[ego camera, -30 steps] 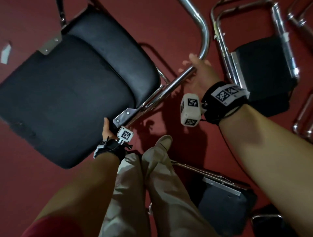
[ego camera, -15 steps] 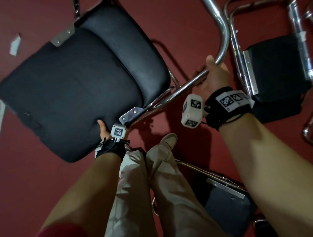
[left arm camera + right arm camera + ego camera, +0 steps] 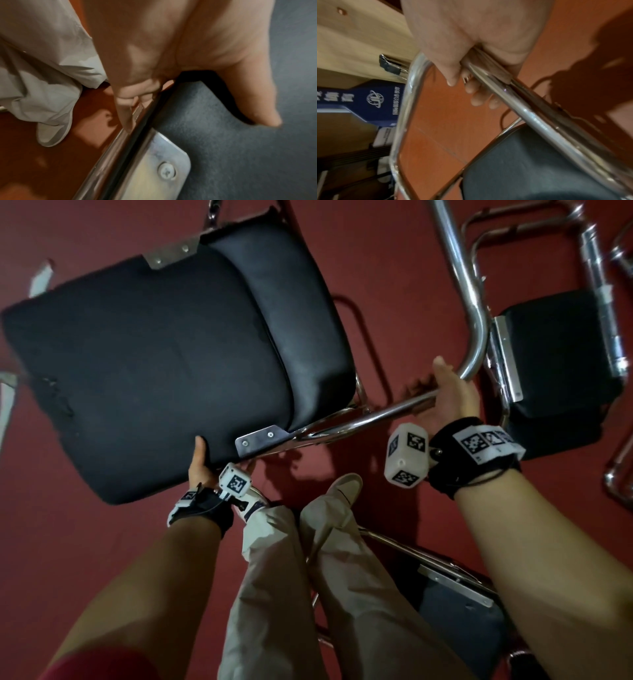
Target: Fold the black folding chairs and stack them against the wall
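Both hands hold 1 black folding chair above the red floor.

The left hand (image 3: 200, 465) pinches the near edge of the seat (image 3: 147, 371), thumb on top, beside a metal bracket (image 3: 262, 438); the right hand (image 3: 452, 398) is curled around the chrome frame tube (image 3: 376, 414). The chair looks stiff and rather heavy, and the tube may be slippery, so the frame is the better hold. 2 other chairs, one on the right (image 3: 555, 357) and one near the legs (image 3: 459, 607), lie close and may block the way.
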### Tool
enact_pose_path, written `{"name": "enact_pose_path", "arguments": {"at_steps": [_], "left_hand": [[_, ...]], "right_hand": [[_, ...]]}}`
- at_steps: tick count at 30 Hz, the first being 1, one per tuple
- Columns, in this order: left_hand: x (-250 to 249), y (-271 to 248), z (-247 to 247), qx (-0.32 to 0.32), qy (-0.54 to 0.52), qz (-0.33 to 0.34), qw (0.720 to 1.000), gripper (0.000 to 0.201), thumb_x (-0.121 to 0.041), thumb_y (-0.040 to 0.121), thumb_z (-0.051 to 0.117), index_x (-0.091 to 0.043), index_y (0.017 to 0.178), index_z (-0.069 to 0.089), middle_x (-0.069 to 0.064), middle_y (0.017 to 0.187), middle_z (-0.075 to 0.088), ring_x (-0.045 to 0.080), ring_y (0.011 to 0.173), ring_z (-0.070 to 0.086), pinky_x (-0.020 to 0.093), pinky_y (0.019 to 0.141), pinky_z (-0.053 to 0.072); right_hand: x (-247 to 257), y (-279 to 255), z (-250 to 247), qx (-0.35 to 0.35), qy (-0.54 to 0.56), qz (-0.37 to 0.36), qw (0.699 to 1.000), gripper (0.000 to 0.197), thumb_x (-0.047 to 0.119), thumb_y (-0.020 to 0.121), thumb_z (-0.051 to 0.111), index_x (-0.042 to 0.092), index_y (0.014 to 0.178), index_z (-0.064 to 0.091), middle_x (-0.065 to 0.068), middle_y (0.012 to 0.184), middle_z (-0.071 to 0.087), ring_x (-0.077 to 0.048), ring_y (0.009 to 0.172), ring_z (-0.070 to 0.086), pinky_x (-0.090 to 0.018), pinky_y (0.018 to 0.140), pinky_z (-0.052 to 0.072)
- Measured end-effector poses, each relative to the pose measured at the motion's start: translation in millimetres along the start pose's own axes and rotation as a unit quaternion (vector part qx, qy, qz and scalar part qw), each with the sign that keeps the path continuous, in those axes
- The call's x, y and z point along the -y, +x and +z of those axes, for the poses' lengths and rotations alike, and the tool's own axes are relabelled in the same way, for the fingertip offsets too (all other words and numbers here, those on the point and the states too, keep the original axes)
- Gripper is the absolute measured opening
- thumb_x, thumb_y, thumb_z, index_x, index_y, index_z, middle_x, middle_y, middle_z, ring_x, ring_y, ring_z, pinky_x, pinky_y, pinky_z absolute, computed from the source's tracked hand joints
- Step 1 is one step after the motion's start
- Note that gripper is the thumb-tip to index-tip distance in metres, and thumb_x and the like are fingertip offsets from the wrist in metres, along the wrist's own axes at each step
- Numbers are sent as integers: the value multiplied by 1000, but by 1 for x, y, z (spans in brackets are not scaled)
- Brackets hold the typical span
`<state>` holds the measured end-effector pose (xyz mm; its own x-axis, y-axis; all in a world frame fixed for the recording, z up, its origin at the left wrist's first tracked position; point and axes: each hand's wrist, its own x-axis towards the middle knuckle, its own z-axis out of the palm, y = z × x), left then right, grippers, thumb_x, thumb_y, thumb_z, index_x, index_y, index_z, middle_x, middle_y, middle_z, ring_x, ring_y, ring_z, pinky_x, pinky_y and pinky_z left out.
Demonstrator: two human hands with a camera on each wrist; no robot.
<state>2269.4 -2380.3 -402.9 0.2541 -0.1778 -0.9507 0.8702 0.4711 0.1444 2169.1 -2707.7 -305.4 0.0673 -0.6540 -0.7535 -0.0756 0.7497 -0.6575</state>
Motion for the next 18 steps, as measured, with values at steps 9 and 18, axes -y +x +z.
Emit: {"name": "enact_pose_path", "arguments": {"at_steps": [9, 18], "left_hand": [[-38, -15, 36, -6, 64, 5, 998, 53, -59, 85, 67, -10, 103, 78, 10, 124, 70, 29, 109, 70, 46, 95, 51], [-48, -74, 108, 63, 168, 108, 978, 34, -34, 97, 55, -17, 85, 82, 2, 102, 77, 20, 86, 75, 32, 82, 57]], "right_hand": [[-3, -11, 1, -5, 44, -28, 999, 17, 14, 95, 61, 16, 84, 48, 1, 56, 42, -15, 49, 47, -32, 59, 51], [27, 5, -28, -49, 50, 12, 997, 24, 28, 96, 60, 12, 105, 44, -4, 63, 45, -18, 50, 52, -34, 58, 54]]}}
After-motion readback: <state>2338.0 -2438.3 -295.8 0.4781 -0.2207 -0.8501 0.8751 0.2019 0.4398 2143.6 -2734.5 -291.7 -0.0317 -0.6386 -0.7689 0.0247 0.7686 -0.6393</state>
